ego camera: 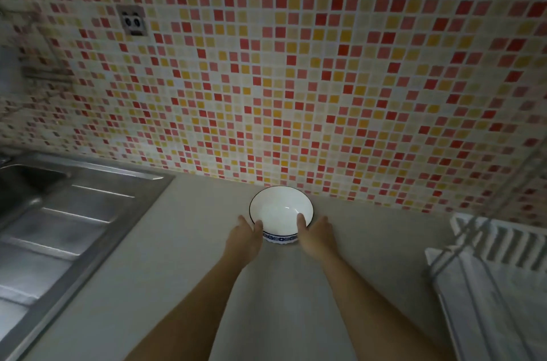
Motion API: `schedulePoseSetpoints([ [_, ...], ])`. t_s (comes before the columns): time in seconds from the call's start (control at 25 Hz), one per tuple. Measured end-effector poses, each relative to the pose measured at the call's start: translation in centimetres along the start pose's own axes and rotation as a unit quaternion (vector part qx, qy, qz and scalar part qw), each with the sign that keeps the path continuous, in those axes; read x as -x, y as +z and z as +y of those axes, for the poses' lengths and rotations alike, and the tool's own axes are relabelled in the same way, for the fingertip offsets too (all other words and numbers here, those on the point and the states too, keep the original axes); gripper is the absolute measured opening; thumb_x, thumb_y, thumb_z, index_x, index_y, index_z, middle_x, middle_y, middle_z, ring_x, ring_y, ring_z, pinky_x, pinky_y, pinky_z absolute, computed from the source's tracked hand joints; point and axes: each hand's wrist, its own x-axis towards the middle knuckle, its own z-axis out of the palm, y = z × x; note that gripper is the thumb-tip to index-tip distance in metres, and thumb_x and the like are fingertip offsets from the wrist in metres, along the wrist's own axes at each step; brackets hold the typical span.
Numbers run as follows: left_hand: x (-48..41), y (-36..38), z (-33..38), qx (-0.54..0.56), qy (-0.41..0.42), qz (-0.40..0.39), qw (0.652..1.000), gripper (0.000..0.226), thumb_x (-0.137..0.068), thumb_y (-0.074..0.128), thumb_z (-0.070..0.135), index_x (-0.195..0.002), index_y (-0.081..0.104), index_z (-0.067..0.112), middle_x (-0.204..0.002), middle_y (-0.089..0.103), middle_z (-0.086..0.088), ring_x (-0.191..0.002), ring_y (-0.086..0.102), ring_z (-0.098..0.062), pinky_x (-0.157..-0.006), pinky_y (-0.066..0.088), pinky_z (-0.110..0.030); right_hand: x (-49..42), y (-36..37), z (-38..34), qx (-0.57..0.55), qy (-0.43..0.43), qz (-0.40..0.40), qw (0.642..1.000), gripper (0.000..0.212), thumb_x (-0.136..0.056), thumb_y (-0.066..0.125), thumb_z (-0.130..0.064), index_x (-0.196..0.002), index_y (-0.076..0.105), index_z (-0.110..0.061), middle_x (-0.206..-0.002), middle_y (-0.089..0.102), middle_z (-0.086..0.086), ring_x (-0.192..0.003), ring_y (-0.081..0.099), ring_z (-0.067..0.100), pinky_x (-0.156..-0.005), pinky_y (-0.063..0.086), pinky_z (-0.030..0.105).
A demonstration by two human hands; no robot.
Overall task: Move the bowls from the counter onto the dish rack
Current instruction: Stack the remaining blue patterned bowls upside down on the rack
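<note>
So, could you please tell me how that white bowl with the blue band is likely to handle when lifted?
The white glazed bowl with a blue patterned band looks rigid and probably breakable if knocked. Its shiny glaze suggests it could be slippery, so both hands, left and right, gripping its rim seems sensible. Upright and wide, it seems unlikely to tip.

Bare counter [183, 257] lies open L and R of a bowl [281, 208] set close to the tiled wall [296, 79], no room behind; sink [68, 212] bounds far L, dish rack [488, 266] far R.
</note>
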Motion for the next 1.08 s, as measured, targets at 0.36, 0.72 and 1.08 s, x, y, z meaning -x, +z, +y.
schedulePoseSetpoints([
  [0.36,-3.6,1.9,-0.4,0.242,-0.035,-0.014,0.97,0.042,-0.09,0.038,0.012,-0.13,0.045,0.002,-0.124,0.052,-0.02,-0.112,0.056,-0.037,-0.089,0.055,-0.048,-5.0,4.7,2.8,-0.246,0.055,-0.068,0.965,0.048,-0.086,0.039,-0.009,-0.133,0.042,-0.002,-0.129,0.053,0.019,-0.11,0.057,0.037,-0.075,0.059,0.051],
  [0.72,8.2,-6.5,4.5,0.324,0.046,-0.052,0.943,0.054,-0.086,0.05,0.007,-0.137,0.034,0.016,-0.123,0.053,-0.012,-0.091,0.068,-0.034,-0.062,0.06,-0.032,7.3,-6.6,-3.5,-0.314,-0.078,-0.089,0.942,0.06,-0.08,0.043,0.006,-0.131,0.032,-0.024,-0.132,0.044,0.004,-0.116,0.051,0.031,-0.068,0.061,0.045],
  [1.08,25.6,-12.3,13.3,0.219,0.234,-0.016,0.947,0.042,-0.1,0.03,0.023,-0.142,0.029,0.031,-0.123,0.048,-0.001,-0.103,0.057,-0.029,-0.07,0.061,-0.043,22.8,-20.8,-4.7,-0.269,-0.246,-0.068,0.929,0.059,-0.091,0.035,0.008,-0.129,0.021,-0.034,-0.116,0.044,-0.014,-0.102,0.05,0.01,-0.059,0.055,0.013],
])
